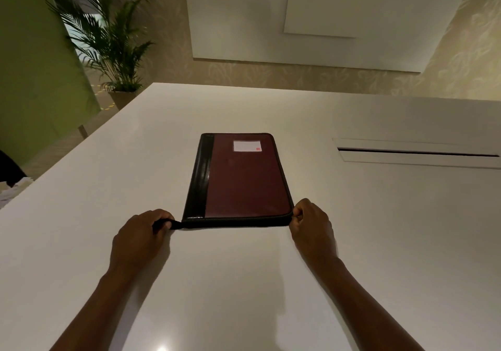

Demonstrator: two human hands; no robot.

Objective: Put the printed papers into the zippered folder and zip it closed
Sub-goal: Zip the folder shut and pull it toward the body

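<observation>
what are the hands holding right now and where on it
Both hold the closed zippered folder by its near edge: the left hand grips a black tab sticking out at the near left corner; the right hand pinches the near right corner.

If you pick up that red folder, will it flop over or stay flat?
Probably mostly flat: the folder lies level, with straight edges and a thick black spine. It may bend slightly, since it looks thin. On the smooth, shiny table it would likely slide when pushed.
</observation>
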